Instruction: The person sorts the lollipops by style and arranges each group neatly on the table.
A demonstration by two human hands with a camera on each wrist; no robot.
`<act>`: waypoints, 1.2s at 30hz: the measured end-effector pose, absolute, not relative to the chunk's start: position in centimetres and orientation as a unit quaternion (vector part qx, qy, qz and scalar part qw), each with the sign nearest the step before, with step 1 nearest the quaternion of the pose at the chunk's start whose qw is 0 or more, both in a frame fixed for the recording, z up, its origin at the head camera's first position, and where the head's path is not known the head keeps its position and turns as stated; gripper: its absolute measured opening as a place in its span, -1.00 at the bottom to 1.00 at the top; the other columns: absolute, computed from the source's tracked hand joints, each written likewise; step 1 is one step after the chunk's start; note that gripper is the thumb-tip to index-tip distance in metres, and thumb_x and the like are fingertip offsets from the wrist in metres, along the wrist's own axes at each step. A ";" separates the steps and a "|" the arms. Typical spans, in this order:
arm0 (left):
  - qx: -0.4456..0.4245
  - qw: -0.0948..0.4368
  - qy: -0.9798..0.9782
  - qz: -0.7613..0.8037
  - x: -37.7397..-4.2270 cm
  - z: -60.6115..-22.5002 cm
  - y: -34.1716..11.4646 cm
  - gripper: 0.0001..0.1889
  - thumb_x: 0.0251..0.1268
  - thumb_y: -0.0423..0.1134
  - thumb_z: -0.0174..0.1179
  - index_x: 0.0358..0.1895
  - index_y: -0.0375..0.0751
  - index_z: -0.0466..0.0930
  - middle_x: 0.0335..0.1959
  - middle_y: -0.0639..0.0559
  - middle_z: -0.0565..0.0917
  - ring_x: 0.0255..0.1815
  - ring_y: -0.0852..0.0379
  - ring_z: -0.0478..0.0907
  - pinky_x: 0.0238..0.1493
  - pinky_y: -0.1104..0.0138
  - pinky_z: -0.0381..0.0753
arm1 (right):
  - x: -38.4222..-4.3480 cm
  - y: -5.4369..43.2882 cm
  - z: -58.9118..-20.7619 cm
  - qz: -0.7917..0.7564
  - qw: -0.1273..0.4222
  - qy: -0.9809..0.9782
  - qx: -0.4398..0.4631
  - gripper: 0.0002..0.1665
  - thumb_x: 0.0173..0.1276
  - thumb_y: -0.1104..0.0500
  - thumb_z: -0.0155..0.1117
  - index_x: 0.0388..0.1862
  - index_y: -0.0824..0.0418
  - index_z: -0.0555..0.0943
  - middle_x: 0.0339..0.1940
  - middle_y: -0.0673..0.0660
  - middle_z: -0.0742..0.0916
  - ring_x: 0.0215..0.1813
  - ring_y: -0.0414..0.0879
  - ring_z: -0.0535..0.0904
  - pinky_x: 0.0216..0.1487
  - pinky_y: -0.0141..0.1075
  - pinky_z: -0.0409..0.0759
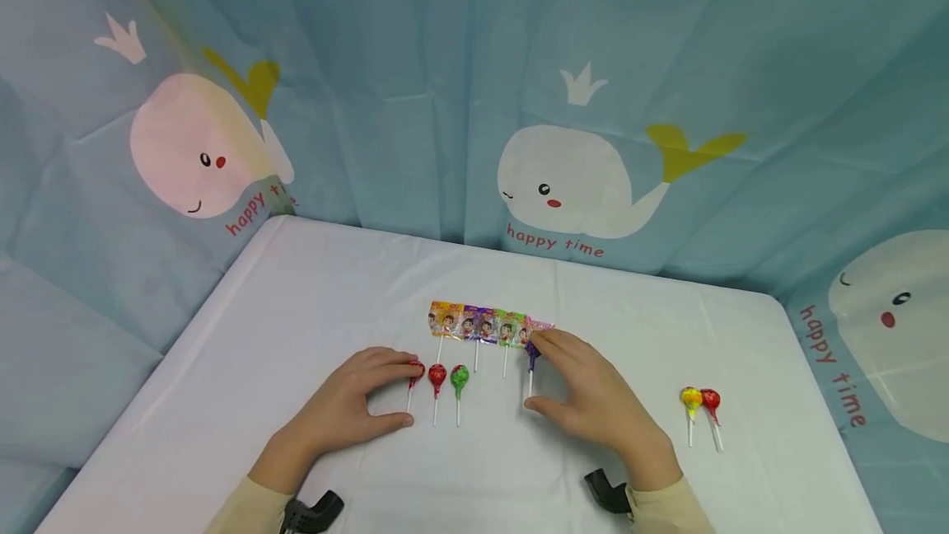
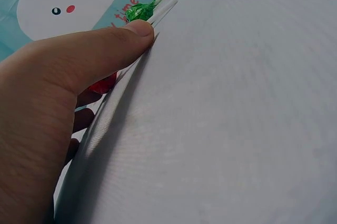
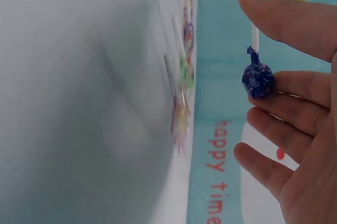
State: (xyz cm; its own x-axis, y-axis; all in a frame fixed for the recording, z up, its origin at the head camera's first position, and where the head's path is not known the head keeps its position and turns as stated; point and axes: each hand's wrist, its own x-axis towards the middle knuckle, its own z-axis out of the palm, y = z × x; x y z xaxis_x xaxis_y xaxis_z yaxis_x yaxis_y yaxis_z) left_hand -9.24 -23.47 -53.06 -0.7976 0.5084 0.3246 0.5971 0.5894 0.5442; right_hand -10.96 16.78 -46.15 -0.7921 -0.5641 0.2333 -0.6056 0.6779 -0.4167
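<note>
My left hand (image 1: 348,404) holds a red-wrapped lollipop (image 1: 416,371) endways, fingertips at its round head and thumb at the foot of the stick. In the left wrist view the thumb hides much of that lollipop. Just right of it stand two more in line, a red lollipop (image 1: 437,376) and a green lollipop (image 1: 460,377). With my right hand (image 1: 589,392) I pinch a dark purple lollipop (image 3: 258,81), its head against the fingers and its stick at the thumb. In the head view it overlaps the right end of the wrapped row.
Behind the round lollipops lies a row of flat wrapped lollipops, with an orange packet (image 1: 446,318), a purple packet (image 1: 479,325) and a green packet (image 1: 511,326). A yellow lollipop (image 1: 691,399) and another red lollipop (image 1: 711,402) lie far right on the white-covered table (image 1: 445,489). A whale-print curtain (image 1: 415,105) rises behind.
</note>
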 end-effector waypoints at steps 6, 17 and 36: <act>-0.306 0.065 -0.889 -0.333 -9.0 -53.3 -23.6 -0.30 0.12 0.13 0.70 0.37 0.23 0.72 0.42 0.20 0.65 0.44 0.06 0.54 0.45 0.05 0.50 | -10.9 15.1 -46.8 0.247 0.033 -0.910 0.332 0.04 0.21 -0.10 0.74 0.59 0.26 0.53 0.57 0.18 0.59 0.61 0.12 0.47 0.60 0.07 0.42; -0.306 0.071 -0.891 -0.327 -8.8 -53.4 -23.4 -0.30 0.12 0.12 0.71 0.37 0.22 0.72 0.42 0.21 0.65 0.44 0.10 0.54 0.42 0.01 0.53 | -10.6 12.3 -48.2 0.241 0.023 -0.897 0.369 0.04 0.21 -0.10 0.75 0.56 0.30 0.54 0.53 0.21 0.62 0.58 0.17 0.49 0.61 0.08 0.41; -0.301 0.061 -0.897 -0.318 -9.0 -52.5 -23.1 -0.33 0.12 0.16 0.69 0.34 0.20 0.75 0.40 0.24 0.66 0.44 0.08 0.53 0.46 -0.02 0.53 | -10.3 11.4 -49.0 0.218 0.028 -0.905 0.365 0.03 0.18 -0.18 0.75 0.53 0.27 0.58 0.48 0.14 0.66 0.53 0.08 0.53 0.62 0.05 0.39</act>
State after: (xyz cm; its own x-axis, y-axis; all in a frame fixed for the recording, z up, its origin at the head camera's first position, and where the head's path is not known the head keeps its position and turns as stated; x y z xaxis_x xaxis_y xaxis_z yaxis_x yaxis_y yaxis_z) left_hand -9.04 -23.12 -52.48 -0.8114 0.5016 0.3001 0.5786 0.6164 0.5341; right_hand -10.25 11.36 -49.04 -0.7319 -0.6484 0.2097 -0.6728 0.6387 -0.3733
